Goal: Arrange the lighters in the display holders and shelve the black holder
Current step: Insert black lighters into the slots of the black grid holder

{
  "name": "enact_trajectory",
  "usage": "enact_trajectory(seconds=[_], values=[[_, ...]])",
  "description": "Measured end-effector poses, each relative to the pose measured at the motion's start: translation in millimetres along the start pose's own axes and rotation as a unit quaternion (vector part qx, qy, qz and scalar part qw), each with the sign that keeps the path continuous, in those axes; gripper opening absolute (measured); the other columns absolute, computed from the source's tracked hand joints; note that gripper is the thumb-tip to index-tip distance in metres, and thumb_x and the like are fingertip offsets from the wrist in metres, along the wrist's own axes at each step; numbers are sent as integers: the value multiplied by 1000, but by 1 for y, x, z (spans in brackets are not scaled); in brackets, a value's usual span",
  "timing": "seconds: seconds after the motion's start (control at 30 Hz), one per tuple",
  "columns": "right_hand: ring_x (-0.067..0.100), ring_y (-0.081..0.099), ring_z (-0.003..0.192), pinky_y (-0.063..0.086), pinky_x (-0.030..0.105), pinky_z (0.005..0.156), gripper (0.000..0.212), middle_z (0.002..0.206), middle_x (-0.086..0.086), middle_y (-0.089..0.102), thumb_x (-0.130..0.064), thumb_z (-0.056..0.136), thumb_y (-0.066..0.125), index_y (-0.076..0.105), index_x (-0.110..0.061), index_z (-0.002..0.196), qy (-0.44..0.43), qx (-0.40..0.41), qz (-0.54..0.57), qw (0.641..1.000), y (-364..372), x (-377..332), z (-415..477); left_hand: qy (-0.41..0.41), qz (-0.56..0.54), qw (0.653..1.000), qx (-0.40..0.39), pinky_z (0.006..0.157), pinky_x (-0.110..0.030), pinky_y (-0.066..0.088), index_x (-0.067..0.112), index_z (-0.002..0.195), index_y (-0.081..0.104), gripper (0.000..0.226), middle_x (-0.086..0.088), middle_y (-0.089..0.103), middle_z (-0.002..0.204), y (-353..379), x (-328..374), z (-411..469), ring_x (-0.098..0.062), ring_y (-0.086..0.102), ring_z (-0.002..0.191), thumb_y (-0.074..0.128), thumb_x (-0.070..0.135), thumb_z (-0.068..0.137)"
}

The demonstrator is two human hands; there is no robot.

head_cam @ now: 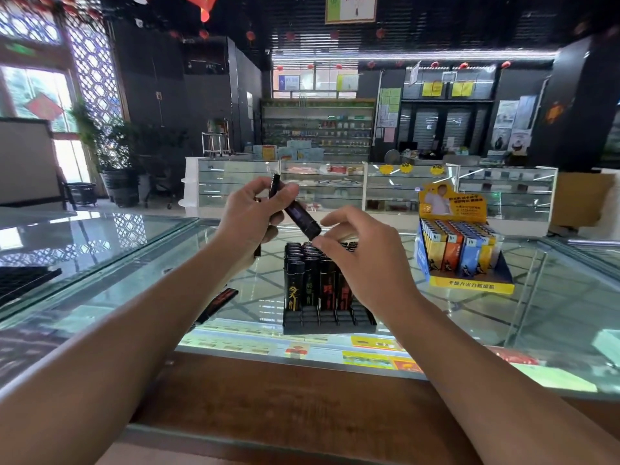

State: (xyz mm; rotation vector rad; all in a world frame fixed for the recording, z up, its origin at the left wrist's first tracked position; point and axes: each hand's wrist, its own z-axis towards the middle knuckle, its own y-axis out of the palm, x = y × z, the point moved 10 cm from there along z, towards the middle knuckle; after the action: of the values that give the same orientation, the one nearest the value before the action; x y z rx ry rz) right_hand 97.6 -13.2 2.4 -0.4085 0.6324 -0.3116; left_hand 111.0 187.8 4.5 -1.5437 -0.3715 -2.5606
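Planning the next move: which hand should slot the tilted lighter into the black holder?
Right, likely: the right hand is at the tilted lighter, above the black holder; the left hand grips several lighters.

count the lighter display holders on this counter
2: the black holder in the middle of the glass counter, and the yellow-and-blue holder to its right. None seems hidden.

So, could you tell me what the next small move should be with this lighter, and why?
Probably draw the black lighter out of the left hand with the right hand, which seems to pinch its lower end, and stand it in the black holder, whose front slots are empty.
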Motion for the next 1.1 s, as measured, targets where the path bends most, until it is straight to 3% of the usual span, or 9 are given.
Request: enact_trajectory(seconds=[0.23, 0.47, 0.53, 0.77, 0.87, 0.93, 0.97, 1.03, 1.1], values=[[3, 72, 86, 60, 30, 80, 21, 88, -10, 76, -28, 95, 77, 69, -24, 114, 39, 8, 145, 989, -2, -1, -4, 6, 43, 999, 7, 39, -23, 25, 25, 80, 64, 24, -5, 61, 70, -1, 0, -2, -14, 36, 50, 83, 38, 83], [10, 69, 95, 61, 42, 87, 17, 101, -9, 72, -12, 102, 66, 74, -22, 112, 30, 162, 104, 981, -57, 23, 7, 48, 149, 988, 14, 38, -16, 32, 19, 94, 72, 13, -4, 71, 75, 6, 3, -5, -8, 40, 45, 72, 32, 96], [8, 66, 94, 59, 35, 87, 20, 105, -3, 69, -13, 103, 61, 75, -24, 114, 25, 169, 62, 983, -67, 32, 9, 31, 169, 985, 27, 38, -18, 31, 19, 94, 75, 17, -1, 63, 72, -2, -3, -1, -9, 40, 47, 70, 35, 97], [1, 60, 92, 50, 18, 82, 23, 104, -5, 63, -5, 102, 60, 74, -21, 111, -10, 115, -18, 993, -67, 36, 14, -44, 229, 970, 63, 43, -18, 37, 15, 89, 80, 40, -1, 64, 66, -15, -21, -1, -11, 49, 48, 54, 39, 106], [1, 61, 92, 40, 5, 80, 23, 103, -6, 65, -4, 100, 63, 75, -21, 109, -32, 85, -30, 995, -62, 29, 13, -42, 240, 967, 74, 39, -22, 27, 14, 90, 82, 46, 2, 70, 61, -18, -18, -3, -10, 36, 43, 49, 42, 108], [1, 62, 93, 43, 7, 79, 22, 102, -11, 63, -5, 99, 66, 76, -22, 108, -39, 31, -35, 998, -48, 27, 13, -38, 250, 965, 66, 36, -21, 23, 11, 96, 81, 48, -1, 75, 83, -16, -15, -4, -8, 29, 38, 47, 43, 108], [1, 63, 91, 46, 11, 79, 22, 102, -14, 63, -6, 99, 68, 76, -23, 108, -36, -2, -38, 999, -40, 28, 12, -39, 245, 967, 62, 35, -21, 22, 10, 96, 80, 49, -1, 75, 79, -16, -16, -3, -8, 27, 37, 47, 44, 108], [0, 65, 86, 47, 16, 77, 21, 99, -17, 65, -8, 97, 72, 78, -26, 107, -17, -70, -52, 996, -24, 34, 10, -48, 220, 972, 64, 35, -21, 22, 8, 92, 80, 51, 1, 55, 44, -17, -18, -1, -10, 29, 39, 49, 45, 108], [-4, 65, 84, 44, 9, 72, 19, 96, -18, 67, -11, 95, 76, 79, -28, 104, 11, -116, -66, 991, -16, 39, 8, -54, 193, 978, 62, 35, -18, 26, 4, 90, 78, 49, 5, 45, 49, -16, -20, -1, -7, 33, 38, 52, 43, 107]])
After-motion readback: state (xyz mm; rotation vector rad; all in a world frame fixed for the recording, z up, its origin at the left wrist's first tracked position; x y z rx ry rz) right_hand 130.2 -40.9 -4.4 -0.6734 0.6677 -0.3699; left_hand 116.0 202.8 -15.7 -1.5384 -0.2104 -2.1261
